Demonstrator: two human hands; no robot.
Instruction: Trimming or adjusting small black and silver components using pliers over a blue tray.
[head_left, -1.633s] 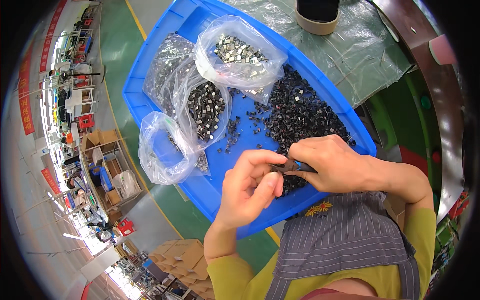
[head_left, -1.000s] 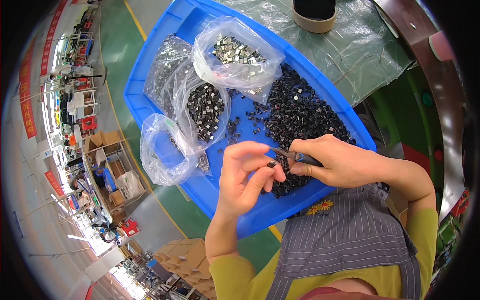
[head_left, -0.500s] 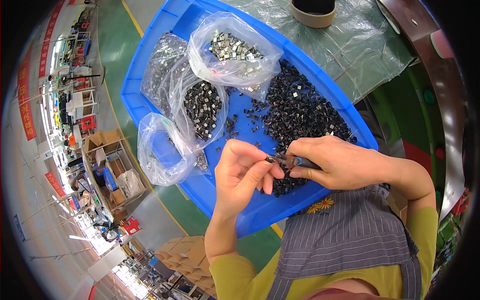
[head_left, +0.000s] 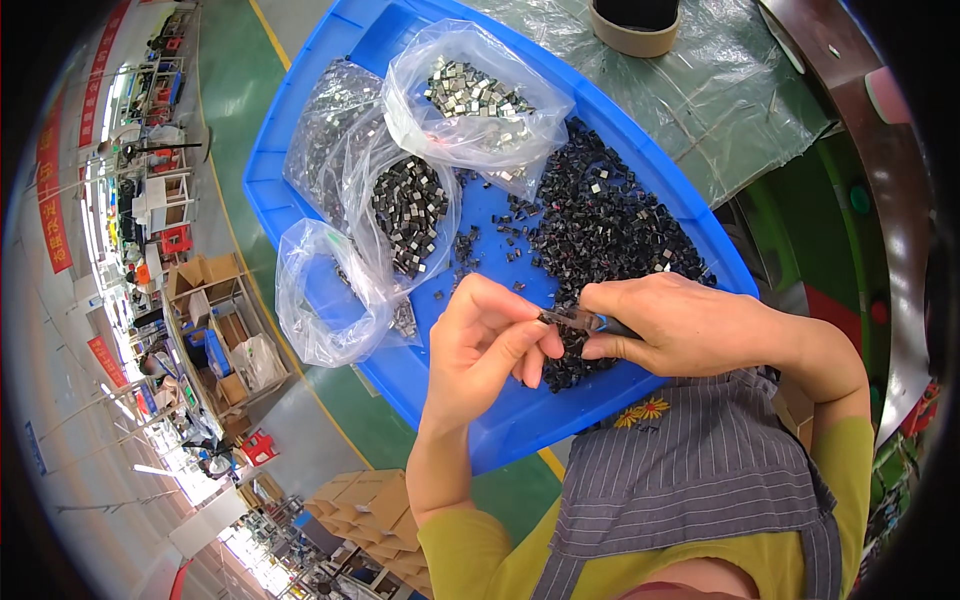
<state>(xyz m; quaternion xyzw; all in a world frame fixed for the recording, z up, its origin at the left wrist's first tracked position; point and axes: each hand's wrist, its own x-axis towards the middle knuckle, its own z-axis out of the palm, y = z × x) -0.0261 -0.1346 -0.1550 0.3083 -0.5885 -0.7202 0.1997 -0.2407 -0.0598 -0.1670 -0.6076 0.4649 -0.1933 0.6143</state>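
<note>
My left hand (head_left: pixel 484 338) pinches a small dark part (head_left: pixel 547 317) between thumb and forefinger. In my right hand (head_left: pixel 672 318) is a pair of pliers (head_left: pixel 582 321) with a dark grip and a blue patch; their metal tip meets the small part. Whether the jaws are closed on it is too small to tell. Both hands are over the near side of a blue tray (head_left: pixel 520 446). Under and beyond them lies a heap of small black parts (head_left: pixel 610 220).
Clear plastic bags stand in the tray: one with silvery square pieces (head_left: pixel 468 92), another with dark metallic pieces (head_left: pixel 410 205), and a mostly flattened bag (head_left: pixel 322 300). A tape roll (head_left: pixel 636 38) sits on plastic sheeting (head_left: pixel 700 110) at the far right. Cardboard boxes (head_left: pixel 370 510) stand at lower left.
Both hands hold almost the same pose, with the pliers still at the small part. The whole view has shifted slightly.
</note>
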